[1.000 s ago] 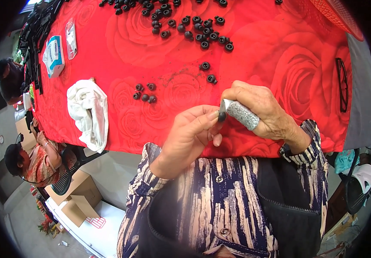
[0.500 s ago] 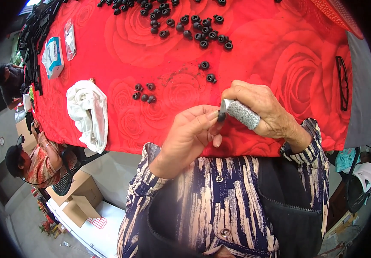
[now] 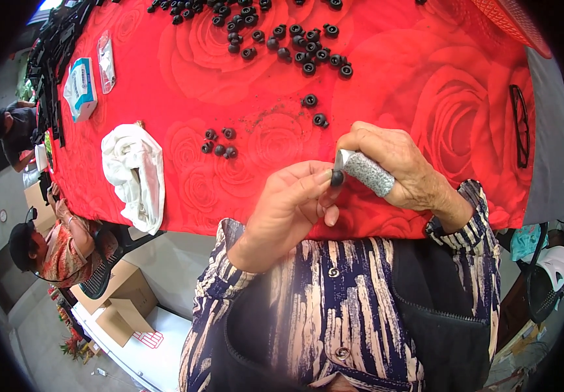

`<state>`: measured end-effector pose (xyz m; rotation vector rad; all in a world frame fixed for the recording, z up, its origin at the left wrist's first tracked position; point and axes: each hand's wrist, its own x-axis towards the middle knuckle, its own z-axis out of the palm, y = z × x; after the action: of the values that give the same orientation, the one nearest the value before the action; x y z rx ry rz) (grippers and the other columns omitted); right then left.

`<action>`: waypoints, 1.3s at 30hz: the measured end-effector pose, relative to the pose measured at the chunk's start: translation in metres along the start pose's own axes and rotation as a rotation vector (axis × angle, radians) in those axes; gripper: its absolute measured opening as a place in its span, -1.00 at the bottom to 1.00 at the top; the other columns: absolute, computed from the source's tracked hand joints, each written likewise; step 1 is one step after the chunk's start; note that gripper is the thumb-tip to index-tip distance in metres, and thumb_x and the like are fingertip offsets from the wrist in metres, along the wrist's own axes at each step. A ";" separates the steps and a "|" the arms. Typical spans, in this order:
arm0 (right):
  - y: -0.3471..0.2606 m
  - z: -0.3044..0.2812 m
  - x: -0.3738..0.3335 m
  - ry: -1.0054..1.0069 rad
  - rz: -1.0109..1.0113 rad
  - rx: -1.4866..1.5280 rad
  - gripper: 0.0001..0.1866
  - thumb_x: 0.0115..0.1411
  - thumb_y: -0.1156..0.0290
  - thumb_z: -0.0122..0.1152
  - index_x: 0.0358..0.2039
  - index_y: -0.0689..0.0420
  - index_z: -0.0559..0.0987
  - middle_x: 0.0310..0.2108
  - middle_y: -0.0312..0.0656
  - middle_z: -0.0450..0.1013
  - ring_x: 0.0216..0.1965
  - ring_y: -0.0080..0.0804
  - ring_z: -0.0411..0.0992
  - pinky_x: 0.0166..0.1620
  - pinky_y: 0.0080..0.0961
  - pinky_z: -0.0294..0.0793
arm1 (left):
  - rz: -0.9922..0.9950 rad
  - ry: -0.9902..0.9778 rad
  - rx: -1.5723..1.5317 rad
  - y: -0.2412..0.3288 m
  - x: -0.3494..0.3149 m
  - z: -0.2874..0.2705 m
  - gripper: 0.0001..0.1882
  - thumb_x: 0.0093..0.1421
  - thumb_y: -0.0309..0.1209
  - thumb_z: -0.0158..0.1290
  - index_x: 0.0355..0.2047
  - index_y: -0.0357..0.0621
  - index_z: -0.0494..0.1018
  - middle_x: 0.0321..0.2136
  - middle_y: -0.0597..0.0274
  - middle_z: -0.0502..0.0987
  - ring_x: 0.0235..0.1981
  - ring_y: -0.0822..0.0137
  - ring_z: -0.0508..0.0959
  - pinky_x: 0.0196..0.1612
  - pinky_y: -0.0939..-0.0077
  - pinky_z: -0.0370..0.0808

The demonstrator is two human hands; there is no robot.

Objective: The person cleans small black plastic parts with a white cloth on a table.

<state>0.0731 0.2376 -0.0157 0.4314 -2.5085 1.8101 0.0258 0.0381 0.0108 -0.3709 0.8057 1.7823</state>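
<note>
Between the thumb and fingers of my left hand (image 3: pixel 293 199) is a small black round part (image 3: pixel 337 178). My right hand (image 3: pixel 396 162) is closed around a short blade tool, likely a small knife (image 3: pixel 369 174), with a speckled grey wrapped grip. Its metal end meets the black part where the two hands come together. Two loose black parts (image 3: pixel 314 110) lie just beyond my hands. Farther left is a small cluster of the same parts (image 3: pixel 220 144). A large scattered group (image 3: pixel 311 49) spreads across the far side of the red cloth.
The table has a red rose-patterned cloth (image 3: pixel 399 85) with dark crumbs on it. A white cloth (image 3: pixel 133 173), a tissue pack (image 3: pixel 80 89), a clear packet (image 3: pixel 106 62) and long black pieces (image 3: pixel 50 78) are leftward. Eyeglasses (image 3: pixel 520 127) lie right. Two people sit at the left.
The black part has turned slightly in my left fingers, and more of its rounded side shows by the blade. My right hand has barely moved.
</note>
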 end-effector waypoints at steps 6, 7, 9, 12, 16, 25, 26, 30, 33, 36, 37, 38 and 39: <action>-0.001 -0.001 0.000 -0.006 0.007 -0.001 -0.81 0.13 0.36 0.13 -0.29 0.18 0.45 -0.45 -0.10 0.36 -0.41 -0.07 0.42 -0.39 -0.29 0.37 | -0.007 -0.040 -0.015 -0.001 0.001 -0.003 -0.78 0.25 -0.44 -0.02 -0.16 -0.34 0.40 -0.34 0.27 0.48 -0.39 0.50 0.45 -0.41 0.56 0.45; 0.000 -0.001 0.000 -0.008 0.014 0.003 -0.80 0.14 0.35 0.13 -0.28 0.18 0.45 -0.45 -0.10 0.37 -0.41 -0.07 0.43 -0.39 -0.30 0.37 | -0.008 -0.037 -0.016 -0.001 0.001 -0.003 -0.78 0.26 -0.44 -0.03 -0.16 -0.34 0.40 -0.34 0.27 0.48 -0.39 0.50 0.45 -0.41 0.56 0.45; 0.000 -0.001 0.000 -0.011 0.020 0.007 -0.80 0.14 0.34 0.12 -0.28 0.18 0.45 -0.44 -0.10 0.37 -0.40 -0.07 0.43 -0.39 -0.30 0.37 | -0.005 -0.035 -0.019 -0.001 0.001 -0.003 -0.78 0.26 -0.44 -0.03 -0.16 -0.34 0.40 -0.34 0.27 0.48 -0.39 0.50 0.45 -0.41 0.56 0.45; 0.000 -0.001 0.000 -0.008 0.020 0.026 -0.79 0.15 0.34 0.12 -0.27 0.18 0.45 -0.43 -0.10 0.38 -0.39 -0.07 0.44 -0.38 -0.31 0.38 | 0.001 -0.050 -0.028 -0.001 0.001 -0.004 -0.78 0.26 -0.44 -0.03 -0.15 -0.34 0.40 -0.33 0.27 0.48 -0.38 0.50 0.45 -0.41 0.56 0.45; 0.000 -0.001 0.000 -0.005 0.027 0.029 -0.79 0.16 0.33 0.11 -0.27 0.18 0.45 -0.43 -0.09 0.38 -0.38 -0.07 0.44 -0.38 -0.31 0.38 | 0.006 -0.051 -0.030 -0.001 0.001 -0.002 -0.77 0.26 -0.44 -0.03 -0.15 -0.34 0.40 -0.33 0.26 0.48 -0.37 0.50 0.45 -0.41 0.56 0.46; 0.001 -0.001 -0.001 -0.013 0.014 0.026 -0.80 0.16 0.33 0.11 -0.27 0.18 0.45 -0.43 -0.09 0.38 -0.39 -0.07 0.43 -0.37 -0.31 0.38 | 0.009 -0.066 -0.051 -0.002 0.003 -0.005 -0.78 0.27 -0.44 -0.04 -0.14 -0.33 0.40 -0.33 0.26 0.48 -0.38 0.50 0.45 -0.41 0.56 0.45; 0.001 -0.001 0.000 -0.015 0.015 0.022 -0.80 0.16 0.34 0.11 -0.27 0.18 0.45 -0.43 -0.10 0.38 -0.39 -0.07 0.43 -0.37 -0.31 0.39 | 0.012 -0.067 -0.051 -0.002 0.003 -0.005 -0.78 0.27 -0.44 -0.04 -0.14 -0.33 0.40 -0.33 0.26 0.48 -0.38 0.50 0.45 -0.41 0.56 0.45; 0.000 0.000 -0.001 -0.018 0.022 0.019 -0.80 0.16 0.34 0.11 -0.27 0.18 0.46 -0.43 -0.10 0.38 -0.39 -0.07 0.43 -0.37 -0.31 0.39 | 0.007 -0.068 -0.039 -0.003 0.004 -0.006 -0.78 0.27 -0.44 -0.04 -0.15 -0.33 0.40 -0.34 0.27 0.48 -0.38 0.50 0.45 -0.41 0.56 0.45; -0.001 0.000 0.000 -0.007 0.017 0.023 -0.79 0.15 0.34 0.12 -0.26 0.18 0.45 -0.43 -0.10 0.38 -0.39 -0.07 0.43 -0.37 -0.31 0.39 | 0.006 -0.047 -0.027 -0.002 0.004 -0.005 -0.79 0.27 -0.44 -0.04 -0.16 -0.33 0.40 -0.35 0.27 0.48 -0.38 0.50 0.45 -0.41 0.57 0.45; -0.001 -0.001 0.000 -0.013 0.016 0.009 -0.79 0.14 0.34 0.13 -0.26 0.18 0.45 -0.43 -0.09 0.38 -0.39 -0.07 0.43 -0.37 -0.31 0.39 | -0.001 -0.029 -0.016 -0.002 0.004 -0.003 -0.79 0.27 -0.43 -0.04 -0.16 -0.33 0.40 -0.35 0.27 0.48 -0.38 0.50 0.45 -0.41 0.57 0.45; -0.001 -0.001 0.000 -0.015 0.013 0.006 -0.79 0.14 0.35 0.13 -0.26 0.19 0.45 -0.43 -0.09 0.37 -0.39 -0.07 0.43 -0.37 -0.31 0.39 | -0.004 -0.016 -0.013 -0.002 0.004 -0.003 -0.79 0.27 -0.43 -0.04 -0.16 -0.33 0.41 -0.35 0.27 0.48 -0.39 0.50 0.45 -0.41 0.58 0.45; 0.000 0.000 0.000 -0.016 0.011 0.004 -0.79 0.13 0.35 0.13 -0.26 0.19 0.45 -0.43 -0.09 0.37 -0.39 -0.07 0.43 -0.38 -0.31 0.39 | -0.004 -0.016 -0.013 -0.002 0.004 -0.004 -0.79 0.27 -0.43 -0.04 -0.16 -0.33 0.41 -0.35 0.27 0.48 -0.39 0.50 0.45 -0.41 0.58 0.45; 0.000 0.000 0.000 -0.017 0.008 0.004 -0.79 0.13 0.35 0.13 -0.26 0.19 0.45 -0.43 -0.09 0.37 -0.39 -0.07 0.43 -0.38 -0.31 0.39 | 0.000 -0.041 -0.019 -0.003 0.004 -0.006 -0.79 0.27 -0.43 -0.04 -0.16 -0.33 0.41 -0.35 0.27 0.48 -0.38 0.50 0.45 -0.42 0.57 0.45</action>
<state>0.0730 0.2379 -0.0153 0.4387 -2.5220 1.8219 0.0258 0.0375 0.0031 -0.3458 0.7596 1.7931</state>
